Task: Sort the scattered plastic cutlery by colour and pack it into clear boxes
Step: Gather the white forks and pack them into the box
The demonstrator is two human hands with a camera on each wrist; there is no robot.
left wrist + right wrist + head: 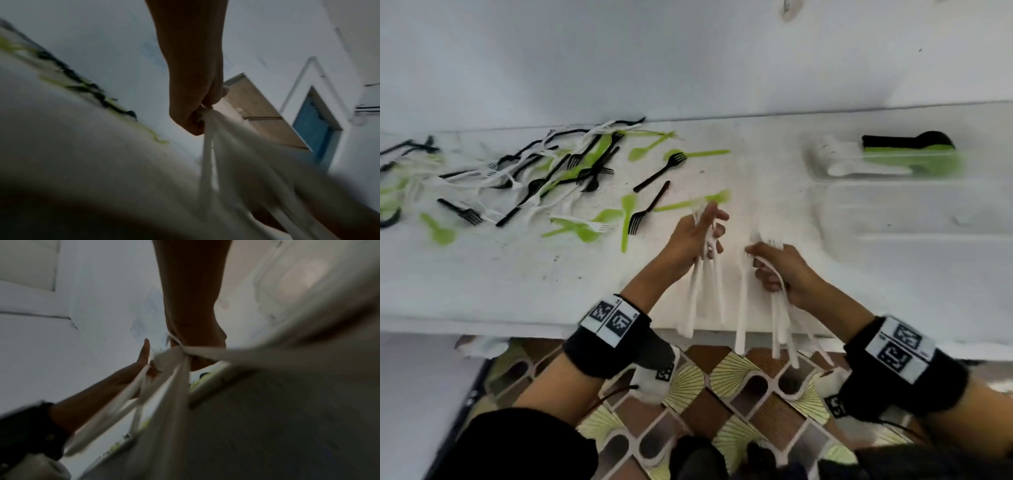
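I see my left hand (693,236) curled round a bunch of white cutlery (705,281), thin flat plastic stems hanging down past the bench (517,274) edge, heads up by the fingertips. My right hand (784,270) grips a second white bunch (779,318), fork tines poking out above the knuckles, the long handles fanning toward the patterned floor (722,394). The two hands sit near each other, not touching.

The bench is white and scuffed with dark specks. On its left lies the scattered heap (544,174): glossy black forks, lime-green spoons and white pieces tangled together. At the right stand two clear boxes, the far box (887,161) holding black and green stacks with some white pieces beside them, the near box (914,209) translucent and too blurred to read inside.

The left wrist view alone shows a brown door and a blue panel (312,123) behind the fist; the right wrist view alone shows both hands at once, the left one (141,363) with a finger straight up, all heavily smeared
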